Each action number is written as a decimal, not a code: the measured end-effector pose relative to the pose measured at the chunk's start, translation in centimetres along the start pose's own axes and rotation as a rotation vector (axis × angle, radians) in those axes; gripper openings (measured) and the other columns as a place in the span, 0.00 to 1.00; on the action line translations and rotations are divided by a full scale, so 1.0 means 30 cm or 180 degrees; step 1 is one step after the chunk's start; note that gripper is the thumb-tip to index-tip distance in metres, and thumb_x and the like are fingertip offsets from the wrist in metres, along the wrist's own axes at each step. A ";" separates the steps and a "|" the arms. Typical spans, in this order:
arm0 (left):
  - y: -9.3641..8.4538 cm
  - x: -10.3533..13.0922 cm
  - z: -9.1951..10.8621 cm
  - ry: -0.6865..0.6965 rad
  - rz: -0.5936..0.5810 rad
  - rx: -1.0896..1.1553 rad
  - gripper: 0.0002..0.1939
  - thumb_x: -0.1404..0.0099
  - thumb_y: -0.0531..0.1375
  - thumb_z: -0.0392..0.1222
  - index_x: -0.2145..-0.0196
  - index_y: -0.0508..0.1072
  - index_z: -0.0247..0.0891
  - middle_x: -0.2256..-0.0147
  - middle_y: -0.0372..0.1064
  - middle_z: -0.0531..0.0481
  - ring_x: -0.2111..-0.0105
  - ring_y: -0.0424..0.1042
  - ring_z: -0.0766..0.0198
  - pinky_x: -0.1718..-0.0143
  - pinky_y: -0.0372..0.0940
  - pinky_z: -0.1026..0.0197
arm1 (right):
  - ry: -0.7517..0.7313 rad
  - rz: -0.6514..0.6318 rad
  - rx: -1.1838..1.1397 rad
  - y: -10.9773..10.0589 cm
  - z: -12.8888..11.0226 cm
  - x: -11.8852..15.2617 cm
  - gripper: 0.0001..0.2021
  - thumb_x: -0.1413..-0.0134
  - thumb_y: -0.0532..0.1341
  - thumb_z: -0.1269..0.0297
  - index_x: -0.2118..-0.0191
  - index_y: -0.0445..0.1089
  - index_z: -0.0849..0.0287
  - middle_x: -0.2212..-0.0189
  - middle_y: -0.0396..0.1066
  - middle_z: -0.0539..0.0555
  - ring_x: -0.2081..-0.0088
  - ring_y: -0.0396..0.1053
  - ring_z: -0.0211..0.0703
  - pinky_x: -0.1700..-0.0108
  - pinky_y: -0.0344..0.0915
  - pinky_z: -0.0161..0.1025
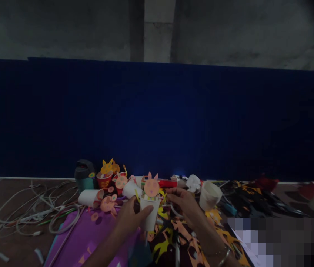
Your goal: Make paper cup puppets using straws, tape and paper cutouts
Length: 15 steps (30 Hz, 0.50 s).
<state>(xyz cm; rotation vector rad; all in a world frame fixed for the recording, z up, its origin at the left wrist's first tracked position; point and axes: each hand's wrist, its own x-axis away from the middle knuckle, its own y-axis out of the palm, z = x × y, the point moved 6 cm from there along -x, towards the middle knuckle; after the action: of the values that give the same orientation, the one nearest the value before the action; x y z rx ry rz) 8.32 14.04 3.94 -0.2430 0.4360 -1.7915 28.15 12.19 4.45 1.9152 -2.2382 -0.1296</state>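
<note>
A white paper cup (149, 213) is gripped by my left hand (133, 215), with the thumb across its front. From the cup's mouth rises a pink paper animal face (152, 187) with two upright ears. Below the cup, a thin stick (146, 239) points down. Just right of the face, my right hand (183, 203) has its fingers bent together near a yellow paper piece (162, 196); what lies between the fingertips is too small to make out. Orange and pink paper scraps (183, 230) lie under my hands.
Behind on the left stand a dark teal bottle (84, 181) and a red cup (104, 180) with a yellow paper animal. White cables (32, 207) coil at left. A purple sheet (87, 237) lies in front. Another white cup (210, 194) stands right; a blue wall (157, 118) closes the back.
</note>
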 end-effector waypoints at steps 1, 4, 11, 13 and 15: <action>0.001 0.001 0.003 0.0017 -0.0018 0.0008 0.20 0.47 0.60 0.53 0.61 0.69 0.36 0.61 0.75 0.42 0.63 0.73 0.51 0.64 0.65 0.58 | 0.0015 -0.0014 -0.0016 0.001 0.001 0.000 0.13 0.67 0.69 0.61 0.72 0.72 0.62 0.80 0.70 0.49 0.78 0.64 0.35 0.75 0.59 0.33; 0.001 0.002 0.009 0.0056 0.0003 -0.0006 0.20 0.46 0.60 0.53 0.61 0.69 0.36 0.61 0.75 0.43 0.62 0.73 0.52 0.64 0.65 0.59 | -0.0016 -0.0043 -0.0001 0.002 0.002 -0.002 0.12 0.66 0.69 0.61 0.72 0.72 0.62 0.80 0.70 0.50 0.77 0.66 0.37 0.73 0.61 0.34; 0.000 -0.003 -0.003 0.0042 0.0031 -0.0120 0.21 0.47 0.60 0.53 0.60 0.69 0.36 0.61 0.75 0.43 0.62 0.73 0.51 0.64 0.64 0.59 | -0.0137 0.0078 0.0192 -0.023 0.033 -0.044 0.15 0.72 0.70 0.62 0.72 0.70 0.61 0.79 0.69 0.48 0.78 0.65 0.37 0.75 0.60 0.33; 0.003 -0.001 0.000 0.0057 -0.0017 -0.0055 0.21 0.47 0.60 0.53 0.60 0.69 0.36 0.61 0.75 0.43 0.62 0.73 0.51 0.64 0.64 0.59 | -0.0156 0.0007 0.0127 -0.024 0.040 -0.056 0.17 0.73 0.71 0.63 0.71 0.69 0.60 0.79 0.69 0.48 0.78 0.65 0.37 0.75 0.61 0.33; 0.005 0.002 0.004 0.0055 -0.0026 -0.0028 0.21 0.47 0.60 0.53 0.60 0.69 0.36 0.61 0.75 0.43 0.62 0.73 0.51 0.64 0.65 0.59 | -0.0256 -0.0074 0.0103 -0.022 0.037 -0.061 0.18 0.74 0.70 0.65 0.69 0.69 0.60 0.79 0.69 0.47 0.78 0.65 0.36 0.74 0.62 0.34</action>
<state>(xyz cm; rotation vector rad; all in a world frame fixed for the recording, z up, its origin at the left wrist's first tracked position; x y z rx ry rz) 8.48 13.94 3.99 -0.2357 0.4559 -1.8012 28.84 13.82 3.08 1.9870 -2.2828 -0.1780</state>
